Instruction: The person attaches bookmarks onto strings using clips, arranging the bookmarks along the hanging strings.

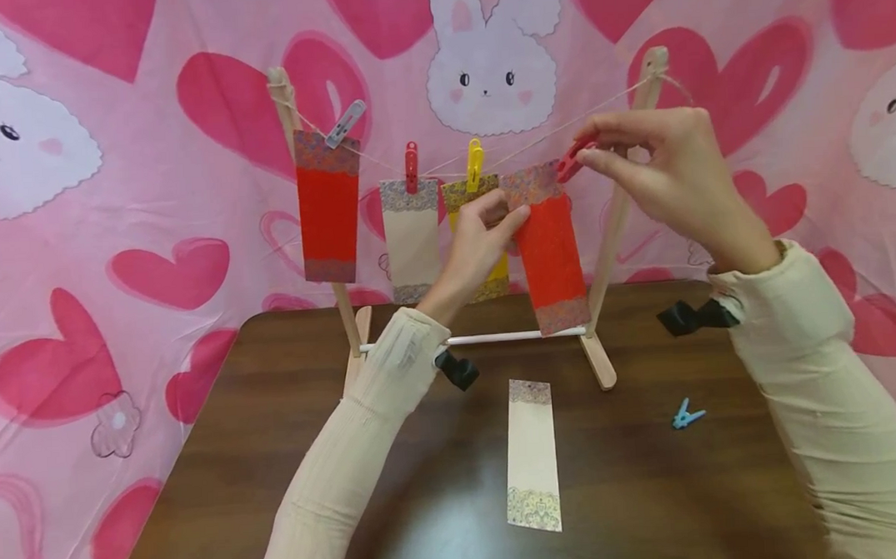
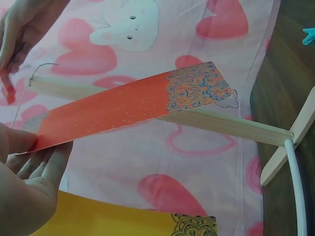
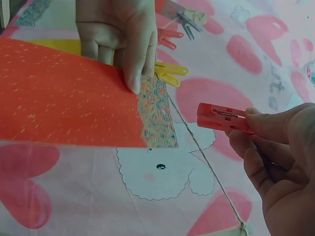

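My left hand [image 1: 476, 243] pinches a red paper strip [image 1: 552, 254] with patterned ends, near its upper left edge. In the right wrist view the strip's patterned top [image 3: 158, 115] lies right at the string [image 3: 197, 137]. Between thumb and fingers my right hand [image 1: 672, 170] holds a red clothespin [image 3: 221, 116], a short way from the strip's top edge. A yellow strip [image 1: 499, 276] hangs from a yellow clothespin [image 1: 476, 166], partly hidden behind my left hand. To its left, a cream strip [image 1: 412, 239] hangs under another red clothespin [image 1: 411, 167].
The string spans a wooden stand [image 1: 614, 230] with a white crossbar [image 1: 516, 336]. A second red strip [image 1: 328, 218] hangs at left from a grey clothespin [image 1: 346, 124]. On the brown table [image 1: 275, 454] lie a cream strip [image 1: 532, 447] and a blue clothespin [image 1: 687, 415].
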`<action>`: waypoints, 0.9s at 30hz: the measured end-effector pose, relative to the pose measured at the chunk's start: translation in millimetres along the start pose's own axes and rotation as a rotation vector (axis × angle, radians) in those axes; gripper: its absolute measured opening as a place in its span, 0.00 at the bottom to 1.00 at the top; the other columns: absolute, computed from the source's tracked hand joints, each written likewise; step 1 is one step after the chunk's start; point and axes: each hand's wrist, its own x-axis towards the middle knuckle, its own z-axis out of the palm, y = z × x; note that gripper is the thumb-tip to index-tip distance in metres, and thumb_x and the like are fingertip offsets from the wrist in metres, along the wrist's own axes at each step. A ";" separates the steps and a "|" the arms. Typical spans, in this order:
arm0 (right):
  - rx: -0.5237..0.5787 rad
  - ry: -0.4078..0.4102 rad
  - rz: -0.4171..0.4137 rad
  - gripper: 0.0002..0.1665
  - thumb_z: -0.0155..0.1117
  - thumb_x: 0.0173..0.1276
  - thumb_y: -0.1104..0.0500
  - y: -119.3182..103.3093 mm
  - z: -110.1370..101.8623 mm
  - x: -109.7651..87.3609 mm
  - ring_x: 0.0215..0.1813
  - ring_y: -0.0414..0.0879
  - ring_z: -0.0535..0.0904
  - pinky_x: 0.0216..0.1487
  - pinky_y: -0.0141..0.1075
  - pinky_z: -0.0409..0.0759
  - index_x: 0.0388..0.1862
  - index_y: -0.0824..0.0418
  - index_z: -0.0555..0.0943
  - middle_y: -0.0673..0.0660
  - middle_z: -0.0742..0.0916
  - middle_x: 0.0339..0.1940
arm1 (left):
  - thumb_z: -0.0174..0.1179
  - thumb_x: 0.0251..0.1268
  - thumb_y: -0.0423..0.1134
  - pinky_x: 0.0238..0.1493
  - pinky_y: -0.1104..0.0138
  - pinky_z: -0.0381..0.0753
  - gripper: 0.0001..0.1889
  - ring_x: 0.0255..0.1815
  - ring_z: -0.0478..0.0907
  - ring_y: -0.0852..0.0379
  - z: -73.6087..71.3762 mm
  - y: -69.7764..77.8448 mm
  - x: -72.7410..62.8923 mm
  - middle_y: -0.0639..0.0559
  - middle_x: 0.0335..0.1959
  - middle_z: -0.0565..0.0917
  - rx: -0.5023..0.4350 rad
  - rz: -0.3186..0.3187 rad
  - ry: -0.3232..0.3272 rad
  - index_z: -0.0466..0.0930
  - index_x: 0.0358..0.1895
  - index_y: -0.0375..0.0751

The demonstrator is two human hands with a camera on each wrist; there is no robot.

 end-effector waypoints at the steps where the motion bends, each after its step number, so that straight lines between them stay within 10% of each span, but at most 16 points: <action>1: 0.002 0.006 -0.002 0.10 0.72 0.64 0.62 0.5 2.1 4.8 0.28 0.39 0.72 0.27 0.30 0.64 0.45 0.58 0.89 0.53 0.90 0.36 | 0.61 0.70 0.31 0.29 0.62 0.82 0.10 0.24 0.77 0.57 1.0 -0.7 1.0 0.47 0.22 0.79 -0.006 0.000 0.005 0.71 0.30 0.35; 12: -0.018 -0.028 0.059 0.13 0.68 0.68 0.58 6.2 12.2 50.0 0.40 0.27 0.83 0.47 0.22 0.78 0.48 0.63 0.87 0.55 0.90 0.42 | 0.60 0.72 0.34 0.38 0.63 0.86 0.08 0.31 0.80 0.57 10.2 -3.6 12.1 0.45 0.34 0.83 0.046 -0.075 0.013 0.78 0.46 0.33; 27: 0.073 -0.182 0.141 0.13 0.68 0.68 0.63 20.3 27.5 34.8 0.25 0.38 0.79 0.30 0.21 0.78 0.50 0.67 0.86 0.62 0.90 0.40 | 0.60 0.71 0.33 0.35 0.63 0.86 0.11 0.33 0.82 0.55 0.2 -15.8 6.4 0.41 0.38 0.85 0.015 -0.086 0.001 0.80 0.52 0.32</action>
